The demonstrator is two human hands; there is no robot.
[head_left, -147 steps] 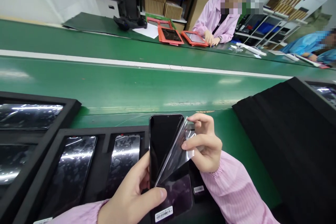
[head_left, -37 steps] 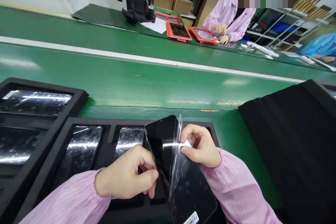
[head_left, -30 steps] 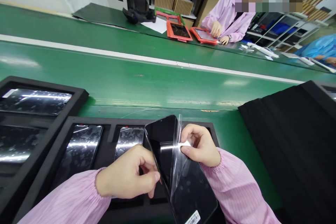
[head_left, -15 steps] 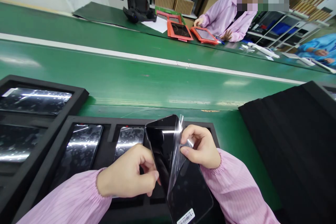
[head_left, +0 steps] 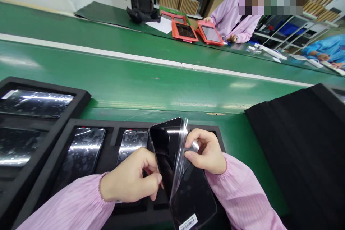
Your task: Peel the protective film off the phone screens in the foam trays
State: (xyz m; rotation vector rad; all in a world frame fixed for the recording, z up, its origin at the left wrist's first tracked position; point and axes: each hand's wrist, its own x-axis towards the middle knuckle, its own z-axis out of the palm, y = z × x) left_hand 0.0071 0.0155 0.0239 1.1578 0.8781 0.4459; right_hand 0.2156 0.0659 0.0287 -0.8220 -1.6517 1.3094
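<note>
A black phone screen is tilted above the foam tray, a barcode label near its lower end. My left hand is closed on its left edge, thumb at the near side and other fingertips hidden behind. Between thumb and forefinger, my right hand pinches a clear protective film. The film is lifted off the screen's upper left part and curls in a fold across it, while the lower right part still lies under film.
The black foam tray holds more film-covered screens. Another tray stands left, and stacked black foam right. Beyond the green conveyor, a person in a pink sleeve handles a red-framed panel; another wears blue.
The screen's lower end has shifted slightly left; both my hands keep nearly the same place and grip. Across the conveyor, the co-worker has raised one end of the red-framed panel.
</note>
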